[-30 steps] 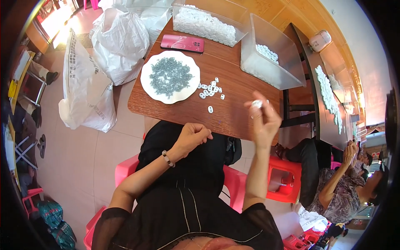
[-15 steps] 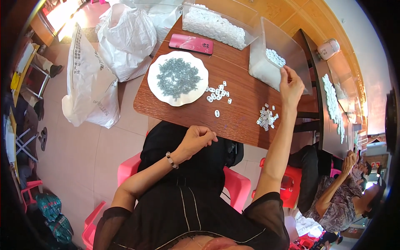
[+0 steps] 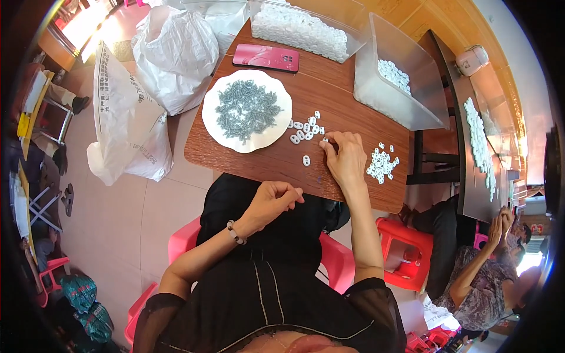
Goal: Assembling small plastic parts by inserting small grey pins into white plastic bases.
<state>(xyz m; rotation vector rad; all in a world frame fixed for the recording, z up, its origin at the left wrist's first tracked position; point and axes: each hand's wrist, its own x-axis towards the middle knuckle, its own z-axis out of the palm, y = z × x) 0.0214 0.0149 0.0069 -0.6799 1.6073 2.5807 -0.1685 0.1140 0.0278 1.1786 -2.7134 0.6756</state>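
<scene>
My left hand (image 3: 273, 205) hovers at the table's front edge, fingers curled and thumb against them; anything inside is hidden. At the middle of the table, my right hand (image 3: 347, 156) has thumb and forefinger closed around a small white two-holed piece (image 3: 325, 140). Left of it lie several white oval two-holed pieces (image 3: 305, 130). A single oval piece (image 3: 306, 160) lies nearer to me. To the right of that hand is a small pile of flatter white two-holed pieces (image 3: 382, 165). A scalloped white plate (image 3: 213, 130) holds many short grey pins (image 3: 247, 109).
A pink phone (image 3: 266, 57) lies behind the plate. Two clear bins (image 3: 385, 103) of white pieces stand at the back. White sacks (image 3: 173, 59) stand left of the table. Another person (image 3: 479, 282) sits at a dark table (image 3: 474, 176) on the right.
My right hand has come from the right-hand clear bin leftward and nearer, down to the loose white pieces. My left hand stays curled near the table edge.
</scene>
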